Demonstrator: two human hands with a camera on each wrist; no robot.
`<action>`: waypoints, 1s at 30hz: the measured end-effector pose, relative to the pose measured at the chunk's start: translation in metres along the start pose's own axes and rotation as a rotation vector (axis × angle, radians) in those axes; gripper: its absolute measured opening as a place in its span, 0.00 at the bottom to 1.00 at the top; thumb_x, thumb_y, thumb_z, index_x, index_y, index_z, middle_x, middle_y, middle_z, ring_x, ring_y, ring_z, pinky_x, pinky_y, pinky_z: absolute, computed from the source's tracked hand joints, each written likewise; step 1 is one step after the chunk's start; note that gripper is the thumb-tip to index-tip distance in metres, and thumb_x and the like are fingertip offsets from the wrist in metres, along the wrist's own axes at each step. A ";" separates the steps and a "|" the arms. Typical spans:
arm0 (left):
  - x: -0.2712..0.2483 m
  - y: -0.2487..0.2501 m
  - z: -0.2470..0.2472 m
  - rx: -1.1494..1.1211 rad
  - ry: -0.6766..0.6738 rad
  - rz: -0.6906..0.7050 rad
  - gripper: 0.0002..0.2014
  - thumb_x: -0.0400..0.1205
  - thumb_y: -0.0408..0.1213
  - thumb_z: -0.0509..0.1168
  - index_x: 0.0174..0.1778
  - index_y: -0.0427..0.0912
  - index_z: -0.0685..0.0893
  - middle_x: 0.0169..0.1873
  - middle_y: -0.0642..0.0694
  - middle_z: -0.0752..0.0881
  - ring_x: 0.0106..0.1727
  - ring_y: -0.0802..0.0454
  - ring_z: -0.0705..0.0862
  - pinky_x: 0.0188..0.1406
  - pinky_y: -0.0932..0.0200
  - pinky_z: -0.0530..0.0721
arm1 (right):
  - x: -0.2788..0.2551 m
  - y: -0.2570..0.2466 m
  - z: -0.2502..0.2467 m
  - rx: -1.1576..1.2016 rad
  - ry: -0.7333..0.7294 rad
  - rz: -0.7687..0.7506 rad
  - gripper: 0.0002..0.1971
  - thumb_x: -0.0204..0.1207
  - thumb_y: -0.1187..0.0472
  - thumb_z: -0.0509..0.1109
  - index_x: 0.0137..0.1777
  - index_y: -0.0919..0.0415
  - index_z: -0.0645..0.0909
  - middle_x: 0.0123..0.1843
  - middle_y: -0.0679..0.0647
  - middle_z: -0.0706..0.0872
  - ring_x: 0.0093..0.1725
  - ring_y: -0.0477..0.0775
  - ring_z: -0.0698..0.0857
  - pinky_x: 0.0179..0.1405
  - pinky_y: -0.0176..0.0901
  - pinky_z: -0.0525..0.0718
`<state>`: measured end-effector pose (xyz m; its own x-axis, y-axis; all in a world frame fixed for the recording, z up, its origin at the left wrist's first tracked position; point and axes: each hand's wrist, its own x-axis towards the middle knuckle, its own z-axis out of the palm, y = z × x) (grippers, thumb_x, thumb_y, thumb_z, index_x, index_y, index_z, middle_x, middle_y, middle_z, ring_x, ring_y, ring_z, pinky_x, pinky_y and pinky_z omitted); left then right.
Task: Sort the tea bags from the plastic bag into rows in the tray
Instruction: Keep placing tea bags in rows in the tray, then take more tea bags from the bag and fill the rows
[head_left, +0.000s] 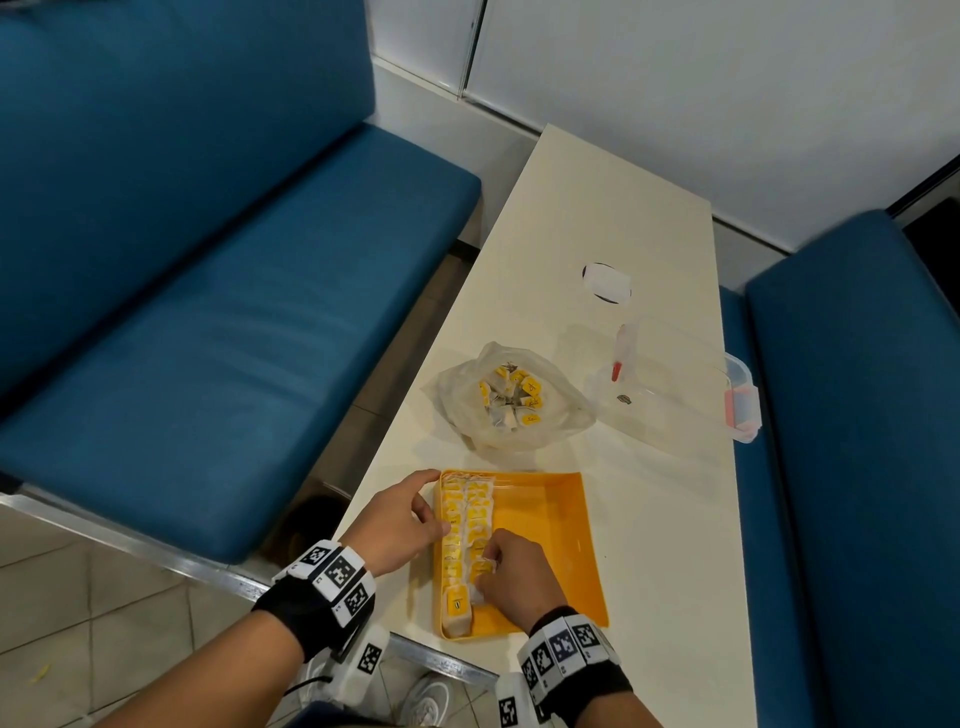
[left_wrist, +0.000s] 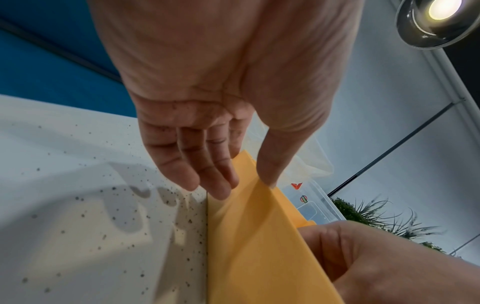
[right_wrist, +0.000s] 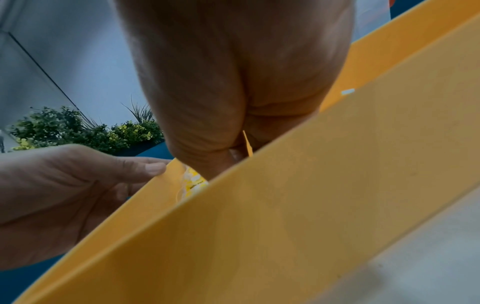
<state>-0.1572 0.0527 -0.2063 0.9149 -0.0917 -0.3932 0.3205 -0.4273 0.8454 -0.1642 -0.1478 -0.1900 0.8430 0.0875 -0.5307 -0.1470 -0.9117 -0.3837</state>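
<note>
Pinching a tea bag (head_left: 482, 567), right hand (head_left: 511, 574) inside tray (head_left: 550, 525).

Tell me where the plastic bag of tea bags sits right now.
In the head view, the plastic bag lies open on the table, just beyond the yellow tray and left of the clear box.

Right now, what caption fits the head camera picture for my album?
Right hand tucks a tea bag into the yellow tray while left hand steadies it.
</note>
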 end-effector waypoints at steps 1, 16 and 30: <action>0.000 0.000 0.000 0.000 -0.002 -0.001 0.34 0.79 0.44 0.77 0.81 0.59 0.72 0.43 0.52 0.88 0.48 0.59 0.86 0.51 0.65 0.81 | 0.000 -0.001 0.000 0.003 0.006 0.003 0.09 0.73 0.66 0.71 0.46 0.51 0.77 0.45 0.47 0.82 0.44 0.49 0.80 0.30 0.29 0.70; 0.012 0.055 -0.034 0.260 0.106 0.158 0.16 0.84 0.49 0.69 0.68 0.55 0.84 0.53 0.60 0.83 0.52 0.63 0.83 0.52 0.65 0.80 | 0.002 -0.014 -0.081 0.299 0.363 0.095 0.16 0.74 0.54 0.78 0.56 0.57 0.76 0.39 0.48 0.84 0.40 0.48 0.84 0.41 0.43 0.80; 0.079 0.139 -0.051 0.580 0.110 0.116 0.19 0.86 0.41 0.62 0.74 0.44 0.72 0.73 0.45 0.77 0.65 0.40 0.82 0.52 0.52 0.77 | 0.047 -0.042 -0.137 0.558 0.614 -0.053 0.06 0.75 0.69 0.65 0.40 0.59 0.80 0.32 0.58 0.87 0.28 0.55 0.88 0.30 0.52 0.89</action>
<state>-0.0282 0.0321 -0.1017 0.9658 -0.0869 -0.2444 0.0589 -0.8441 0.5330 -0.0474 -0.1601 -0.0950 0.9646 -0.2576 -0.0568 -0.1981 -0.5655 -0.8006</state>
